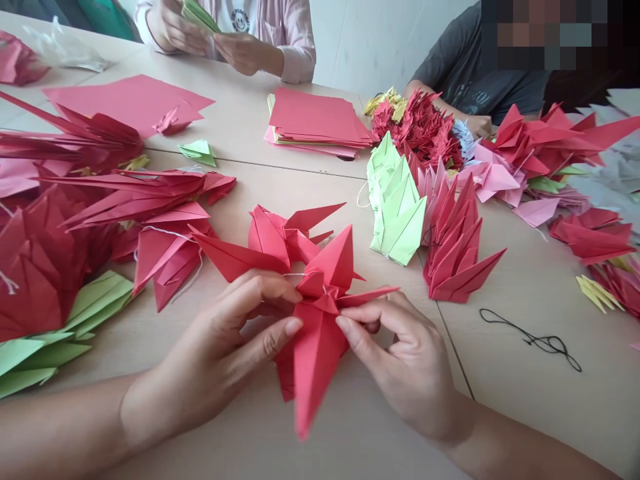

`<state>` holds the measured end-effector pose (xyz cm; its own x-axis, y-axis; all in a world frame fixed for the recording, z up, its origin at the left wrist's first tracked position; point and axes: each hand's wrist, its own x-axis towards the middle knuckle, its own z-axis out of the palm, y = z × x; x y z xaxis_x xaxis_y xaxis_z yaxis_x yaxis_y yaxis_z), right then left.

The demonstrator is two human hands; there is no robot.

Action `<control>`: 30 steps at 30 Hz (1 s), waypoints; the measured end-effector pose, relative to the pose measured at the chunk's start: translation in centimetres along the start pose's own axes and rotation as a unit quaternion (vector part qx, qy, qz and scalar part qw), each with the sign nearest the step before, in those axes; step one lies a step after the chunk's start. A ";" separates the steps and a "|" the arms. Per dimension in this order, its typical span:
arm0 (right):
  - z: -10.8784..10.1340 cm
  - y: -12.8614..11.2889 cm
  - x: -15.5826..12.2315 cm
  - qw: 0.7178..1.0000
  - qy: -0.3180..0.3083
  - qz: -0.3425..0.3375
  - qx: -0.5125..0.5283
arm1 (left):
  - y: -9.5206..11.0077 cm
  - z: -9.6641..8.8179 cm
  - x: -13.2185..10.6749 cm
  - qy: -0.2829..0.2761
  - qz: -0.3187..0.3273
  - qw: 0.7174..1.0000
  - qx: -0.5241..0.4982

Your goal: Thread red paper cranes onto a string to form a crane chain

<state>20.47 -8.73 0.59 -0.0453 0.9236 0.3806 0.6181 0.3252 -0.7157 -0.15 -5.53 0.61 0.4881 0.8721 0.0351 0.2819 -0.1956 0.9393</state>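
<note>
Left hand [220, 353]: fingers curled inward, thumb and fingertips closed on the middle of the red paper cluster [307, 293] from the left
Right hand [400, 360]: thumb and forefinger pinched on the same cluster at its centre, other fingers loosely bent beneath
Red paper cluster: folded crane shapes of matte red paper, sharp creased points fanning outward, held just above the table [525, 373] near its front edge, between both hands
White thread [293, 275]: thin strand showing at the cluster's centre, close to the left fingertips
Table: smooth pale beige surface with a dark seam running across
Green stack [397, 213]: pale green folded cranes nested upright, beyond the hands
Red stack [457, 247]: deeper red nested cranes just right of the green stack, touching it or nearly so
Paper sheets [317, 123]: flat pile of red squares with pink and yellow edges below, mid-table
Black thread [537, 339]: thin dark loop lying loose on the table, right of the hands
Left-side heaps [75, 233]: red and green strung cranes, long pointed wings
Far side: one person's hands [210, 37] folding green paper; another person's arm [450, 103] behind a red and yellow heap
</note>
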 end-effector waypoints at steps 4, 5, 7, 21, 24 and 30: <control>0.3 0.1 -0.2 0.996 -0.026 -0.079 -0.012 | 0.4 0.1 0.7 0.022 -0.028 0.998 -0.047; 0.3 0.1 -0.3 0.995 -0.035 -0.094 -0.013 | 0.4 0.1 0.9 0.024 -0.037 0.998 -0.051; 0.3 0.2 -0.3 0.992 -0.056 -0.115 -0.002 | 0.4 0.0 1.2 0.025 -0.057 0.995 -0.071; -0.5 0.7 0.0 0.991 -0.072 -0.109 0.018 | 0.5 -0.5 1.2 -0.026 -0.091 0.993 -0.077; -0.3 0.6 -0.1 0.992 -0.063 -0.108 -0.011 | 0.7 -0.6 1.3 -0.021 -0.075 0.995 -0.060; -0.2 0.5 -0.1 0.989 -0.042 -0.135 -0.038 | 0.7 -0.2 1.2 -0.021 -0.082 0.991 -0.105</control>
<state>20.92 -8.66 0.33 -0.2804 0.8198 0.4992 0.6321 0.5491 -0.5467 0.47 -4.51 1.35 0.4849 0.8644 -0.1334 0.1839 0.0484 0.9818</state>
